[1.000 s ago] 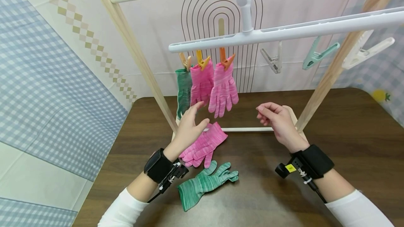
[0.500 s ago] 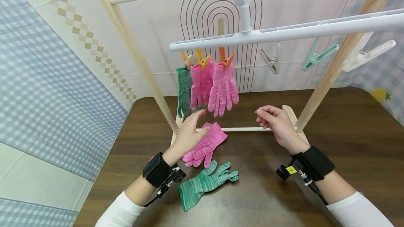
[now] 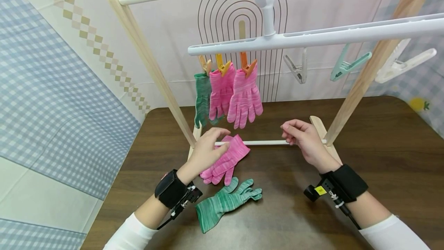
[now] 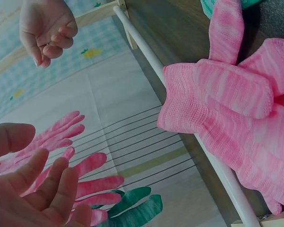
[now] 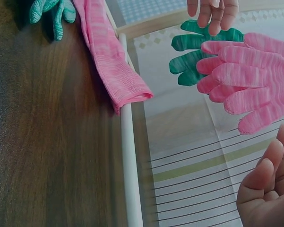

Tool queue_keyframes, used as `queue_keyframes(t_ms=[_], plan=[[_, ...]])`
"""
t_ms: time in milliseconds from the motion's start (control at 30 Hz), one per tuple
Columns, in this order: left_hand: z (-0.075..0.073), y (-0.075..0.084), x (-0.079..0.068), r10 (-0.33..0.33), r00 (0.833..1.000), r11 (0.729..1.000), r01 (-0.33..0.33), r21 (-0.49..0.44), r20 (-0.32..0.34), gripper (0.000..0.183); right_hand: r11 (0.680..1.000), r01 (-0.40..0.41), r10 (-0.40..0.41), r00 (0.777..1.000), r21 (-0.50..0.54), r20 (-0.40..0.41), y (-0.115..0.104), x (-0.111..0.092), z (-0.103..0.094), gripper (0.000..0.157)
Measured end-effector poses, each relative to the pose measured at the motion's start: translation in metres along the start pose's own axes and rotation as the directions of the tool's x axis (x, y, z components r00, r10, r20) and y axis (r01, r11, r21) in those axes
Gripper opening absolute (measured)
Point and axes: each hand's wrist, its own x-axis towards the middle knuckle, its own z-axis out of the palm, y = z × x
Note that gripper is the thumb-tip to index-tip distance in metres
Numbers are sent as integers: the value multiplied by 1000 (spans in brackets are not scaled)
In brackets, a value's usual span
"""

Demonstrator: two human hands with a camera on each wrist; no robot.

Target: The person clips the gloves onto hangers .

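My left hand (image 3: 208, 147) is held over a pink glove (image 3: 236, 152), its fingers loosely bent and holding nothing. That glove lies across the rack's white lower bar. Nearer me on the table, a green glove (image 3: 225, 203) is spread out. To the right, my right hand (image 3: 305, 140) hovers with fingers loosely curled and nothing in them. From the hanger (image 3: 312, 38) hang a green glove (image 3: 202, 99), a pink glove (image 3: 221, 92) and another pink glove (image 3: 244, 99), clipped by a tan clothespin (image 3: 205, 65), a yellow clothespin (image 3: 222, 65) and an orange clothespin (image 3: 248, 65).
On the hanger's right half are a grey clothespin (image 3: 297, 68), a mint clothespin (image 3: 348, 66) and a white clothespin (image 3: 402, 65), all without gloves. The wooden rack's left post (image 3: 152, 65) and right post (image 3: 367, 84) flank the hands. The brown table (image 3: 277, 211) lies beneath.
My left hand has drawn down and back from the hanging gloves, toward the pink glove on the table. The right hand has sunk slightly. The hanger has swayed a little.
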Motion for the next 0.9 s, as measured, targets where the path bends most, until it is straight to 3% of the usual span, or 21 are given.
queue_keyframes(t_ms=[467,633,900], plan=[[1,-5,-8,88,986,992,-100,81,144,23,1000,5,-5,1000,-8,-7,3,-5,1,9],[-2,-8,-11,121,969,982,-148,114,214,23,1000,7,-7,1000,-4,-9,3,-5,1,10],[-2,-13,-14,117,931,969,-183,164,345,19,1000,1,-1,1000,5,-15,6,-5,1,9]])
